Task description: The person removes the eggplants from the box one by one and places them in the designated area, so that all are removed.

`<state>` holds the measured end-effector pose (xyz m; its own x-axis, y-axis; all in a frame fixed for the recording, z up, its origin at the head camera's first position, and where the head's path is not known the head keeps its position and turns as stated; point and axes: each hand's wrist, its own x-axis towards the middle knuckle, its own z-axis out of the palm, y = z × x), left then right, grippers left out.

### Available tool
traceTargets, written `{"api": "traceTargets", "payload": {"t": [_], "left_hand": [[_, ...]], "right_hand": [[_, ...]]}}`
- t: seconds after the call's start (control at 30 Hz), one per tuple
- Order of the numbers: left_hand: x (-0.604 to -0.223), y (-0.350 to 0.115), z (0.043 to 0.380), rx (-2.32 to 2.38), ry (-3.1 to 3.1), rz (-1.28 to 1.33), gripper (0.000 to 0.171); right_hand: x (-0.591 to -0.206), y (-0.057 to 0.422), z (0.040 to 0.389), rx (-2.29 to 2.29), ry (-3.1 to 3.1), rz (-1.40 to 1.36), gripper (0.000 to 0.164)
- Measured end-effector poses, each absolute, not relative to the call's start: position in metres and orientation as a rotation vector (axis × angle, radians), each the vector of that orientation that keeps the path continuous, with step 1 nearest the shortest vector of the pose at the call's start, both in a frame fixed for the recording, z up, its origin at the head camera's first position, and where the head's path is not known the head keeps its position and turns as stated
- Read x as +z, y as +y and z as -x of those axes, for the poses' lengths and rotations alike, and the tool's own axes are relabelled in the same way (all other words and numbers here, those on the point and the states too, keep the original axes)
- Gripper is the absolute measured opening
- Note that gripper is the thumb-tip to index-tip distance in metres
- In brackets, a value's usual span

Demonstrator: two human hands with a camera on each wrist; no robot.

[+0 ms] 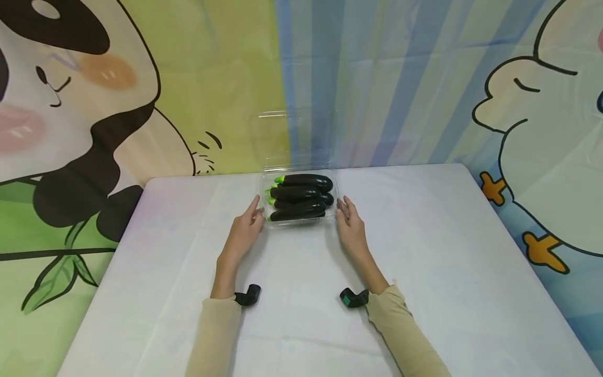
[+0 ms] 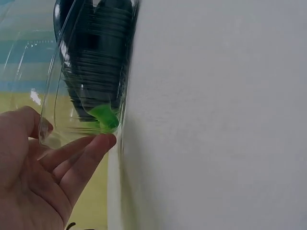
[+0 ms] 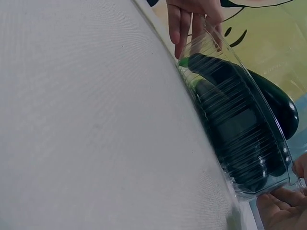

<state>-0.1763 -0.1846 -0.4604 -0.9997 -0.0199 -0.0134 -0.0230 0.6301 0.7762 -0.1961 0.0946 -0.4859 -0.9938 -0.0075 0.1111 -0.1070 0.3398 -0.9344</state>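
Observation:
Several dark eggplants (image 1: 299, 194) with bright green stem ends lie in a clear plastic clamshell container (image 1: 296, 223) at the table's far edge. Its lid (image 1: 311, 158) stands raised at the back. My left hand (image 1: 246, 226) holds the container's left end; the left wrist view shows its thumb (image 2: 36, 122) at the rim and fingers reaching against the wall below. On the opposite end, my right hand (image 1: 351, 229) grips the right side, thumb near the rim. In the right wrist view, one eggplant (image 3: 280, 106) rises above the container's ribbed side. Part of the right hand (image 3: 280, 208) is cut off there.
A white cloth covers the table (image 1: 424, 251). Behind it hangs a printed cloth backdrop (image 1: 400, 78) with cartoon animals, close to the raised lid. Black wrist cameras sit on both wrists, the left camera (image 1: 249, 295) and the right camera (image 1: 354, 298).

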Motion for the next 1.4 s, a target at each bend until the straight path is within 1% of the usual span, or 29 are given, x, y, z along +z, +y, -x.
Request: {"api": "traceTargets", "payload": {"t": [0.13,0.43,0.47,0.77,1.07,1.4], "left_hand": [[-0.461,-0.187,0.182,1.341,2.832,0.066,0.055],[-0.456,-0.185,0.194,1.329,2.871,0.156,0.04],[-0.456,-0.185,0.196,1.318,2.88,0.167,0.04],[-0.464,-0.179,0.208,1.257,2.905,0.212,0.053],[-0.465,-0.177,0.209,1.39,2.876,0.183,0.053],[-0.469,-0.176,0.21,1.395,2.907,0.122,0.052]], "right_hand": [[-0.487,0.095,0.196,1.761,-2.508,-0.091,0.052],[-0.488,0.094,0.193,1.785,-2.489,-0.092,0.052],[-0.483,0.093,0.191,1.801,-2.485,-0.092,0.052],[-0.488,0.092,0.195,1.797,-2.477,-0.071,0.052],[-0.483,0.094,0.196,1.81,-2.49,-0.107,0.054],[-0.482,0.092,0.195,1.791,-2.512,-0.095,0.055]]}}
